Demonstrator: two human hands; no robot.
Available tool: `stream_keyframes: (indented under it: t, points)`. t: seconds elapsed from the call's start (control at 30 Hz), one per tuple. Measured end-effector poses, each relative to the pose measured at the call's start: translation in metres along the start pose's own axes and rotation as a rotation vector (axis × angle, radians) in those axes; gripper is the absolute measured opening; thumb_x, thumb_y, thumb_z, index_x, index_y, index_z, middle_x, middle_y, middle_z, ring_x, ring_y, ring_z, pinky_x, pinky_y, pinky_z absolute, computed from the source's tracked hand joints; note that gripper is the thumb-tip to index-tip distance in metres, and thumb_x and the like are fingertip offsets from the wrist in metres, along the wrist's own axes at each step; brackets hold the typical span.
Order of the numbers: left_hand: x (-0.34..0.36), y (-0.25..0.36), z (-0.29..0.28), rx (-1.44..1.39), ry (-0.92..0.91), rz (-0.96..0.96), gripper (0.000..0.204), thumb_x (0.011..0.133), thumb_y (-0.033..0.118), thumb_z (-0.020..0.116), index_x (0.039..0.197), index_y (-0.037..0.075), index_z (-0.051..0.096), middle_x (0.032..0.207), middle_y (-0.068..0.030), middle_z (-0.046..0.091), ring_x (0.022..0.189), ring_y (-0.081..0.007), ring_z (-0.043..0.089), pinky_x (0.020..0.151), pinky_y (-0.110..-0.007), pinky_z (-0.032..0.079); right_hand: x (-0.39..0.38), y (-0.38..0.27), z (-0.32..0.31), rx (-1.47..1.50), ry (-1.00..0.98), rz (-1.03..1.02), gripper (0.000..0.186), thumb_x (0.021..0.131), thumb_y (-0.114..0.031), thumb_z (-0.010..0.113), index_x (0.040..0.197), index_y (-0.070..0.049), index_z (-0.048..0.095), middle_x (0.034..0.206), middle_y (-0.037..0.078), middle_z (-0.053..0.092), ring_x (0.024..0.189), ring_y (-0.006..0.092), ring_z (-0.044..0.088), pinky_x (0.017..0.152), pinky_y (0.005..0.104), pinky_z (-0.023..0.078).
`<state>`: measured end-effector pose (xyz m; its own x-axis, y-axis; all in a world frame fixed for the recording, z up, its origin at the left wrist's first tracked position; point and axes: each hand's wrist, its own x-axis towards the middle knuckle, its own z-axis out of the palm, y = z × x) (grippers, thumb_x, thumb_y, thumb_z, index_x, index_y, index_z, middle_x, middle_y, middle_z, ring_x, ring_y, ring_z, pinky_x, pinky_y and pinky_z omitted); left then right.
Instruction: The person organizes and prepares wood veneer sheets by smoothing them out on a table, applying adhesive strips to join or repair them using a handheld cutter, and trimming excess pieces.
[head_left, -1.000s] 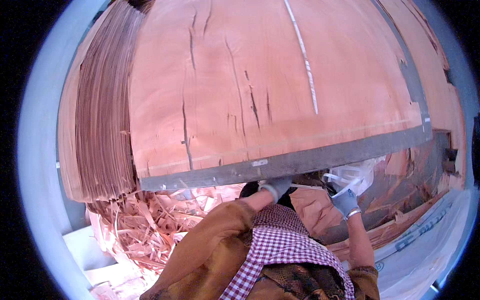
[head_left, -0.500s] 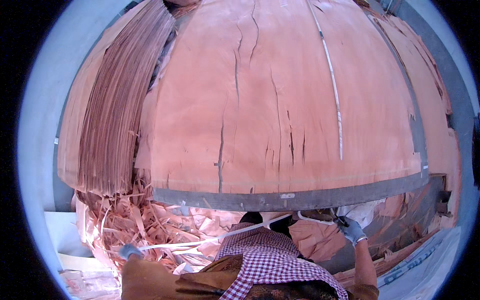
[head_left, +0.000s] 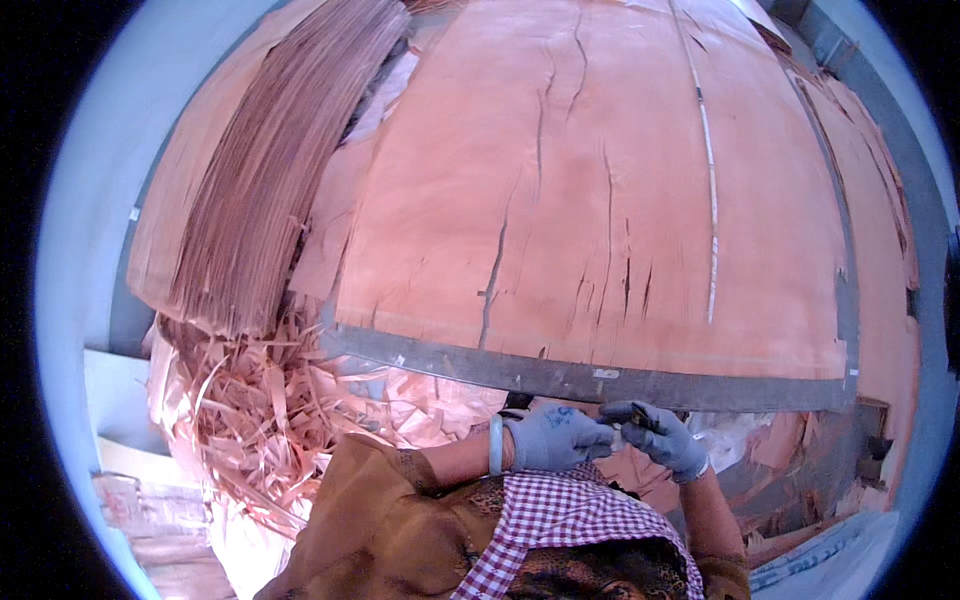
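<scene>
Low in the frame, right of centre, the gloved left hand [head_left: 555, 438] and gloved right hand [head_left: 665, 437] meet just below the grey worktop edge [head_left: 600, 380], fingers [head_left: 640, 412] pinched together on a small dark object [head_left: 628, 425] too small to identify. A large cracked veneer sheet [head_left: 600, 200] covers the worktop above. Veneer scraps [head_left: 270, 410] lie lower left, beneath a stack of sheets [head_left: 270, 170].

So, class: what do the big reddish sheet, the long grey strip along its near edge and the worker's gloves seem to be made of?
Reddish sheet: looks like thin wood veneer, matt, with grain lines and long splits. Grey strip: probably metal, dull and straight-edged, though painted wood is possible. Gloves on the left hand and right hand: grey-blue knitted fabric, perhaps coated; the texture is too fine to tell.
</scene>
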<state>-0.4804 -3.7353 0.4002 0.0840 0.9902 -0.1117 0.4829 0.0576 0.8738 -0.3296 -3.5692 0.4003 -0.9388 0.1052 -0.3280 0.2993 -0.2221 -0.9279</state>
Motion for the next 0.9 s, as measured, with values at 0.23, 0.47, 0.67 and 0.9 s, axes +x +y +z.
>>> stream_keyframes:
  t: [0.23,0.47,0.67,0.9]
  points:
    - [-0.024,-0.015,-0.028,-0.099,0.426,-0.168,0.020,0.081,0.023,0.066,0.079,0.004,0.060,0.073,-0.0149,0.060,0.067,-0.0313,0.060,0.059,-0.038,0.045,0.006,-0.015,-0.024,-0.008,-0.153,0.202,0.017,0.086,-0.009,0.062,0.099,0.002,0.062,0.084,0.006,0.063,0.075,0.0124,0.058,0.070,0.0285,0.048]
    - [-0.038,-0.064,-0.139,-0.028,0.646,-0.443,0.020,0.081,0.020,0.069,0.078,0.002,0.061,0.060,-0.0054,0.055,0.056,-0.0146,0.052,0.053,-0.029,0.043,0.084,-0.081,-0.041,-0.317,0.123,0.135,0.019,0.085,-0.013,0.064,0.100,-0.002,0.062,0.074,0.000,0.060,0.066,0.0067,0.054,0.055,0.0199,0.041]
    - [-0.026,-0.119,-0.256,-0.087,0.817,-0.348,0.015,0.083,0.014,0.068,0.079,0.001,0.062,0.063,0.0019,0.055,0.058,-0.0053,0.047,0.050,-0.023,0.040,0.201,-0.125,-0.048,-0.386,0.188,0.097,0.018,0.085,-0.022,0.065,0.095,-0.006,0.062,0.069,-0.001,0.059,0.058,0.0034,0.050,0.049,0.0186,0.036]
    - [0.035,-0.174,-0.331,-0.006,1.285,-0.158,0.015,0.084,0.006,0.061,0.097,0.001,0.062,0.087,-0.0090,0.063,0.076,-0.0170,0.060,0.066,-0.027,0.049,0.342,-0.128,-0.106,-0.291,0.288,0.143,0.018,0.082,-0.023,0.066,0.087,-0.006,0.062,0.066,0.001,0.058,0.054,0.0074,0.048,0.047,0.0220,0.035]
